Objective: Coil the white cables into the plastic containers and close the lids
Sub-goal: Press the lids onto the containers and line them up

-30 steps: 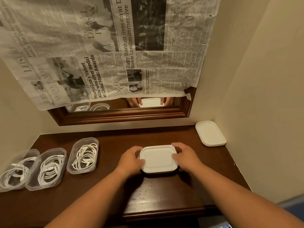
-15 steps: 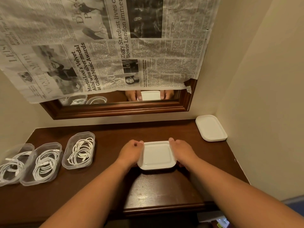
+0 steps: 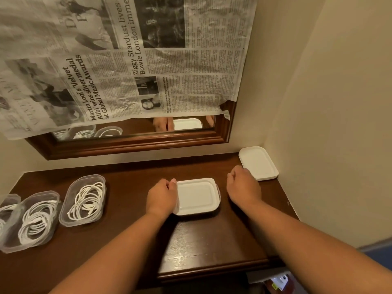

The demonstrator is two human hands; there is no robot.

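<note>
3 open containers (image 3: 81, 221) of coiled white cables (image 3: 87, 200) sit well left of the left hand (image 3: 162, 197), which is clamped on the edge of the lidded container (image 3: 197, 197). The right hand (image 3: 244, 186), loosely curled and empty, hovers just beside the spare lids (image 3: 259, 164): lift just 1.

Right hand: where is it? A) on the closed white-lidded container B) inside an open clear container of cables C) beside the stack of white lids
C: the right hand is clear of the white-lidded plastic container, next to the stack of white rectangular lids.
</note>
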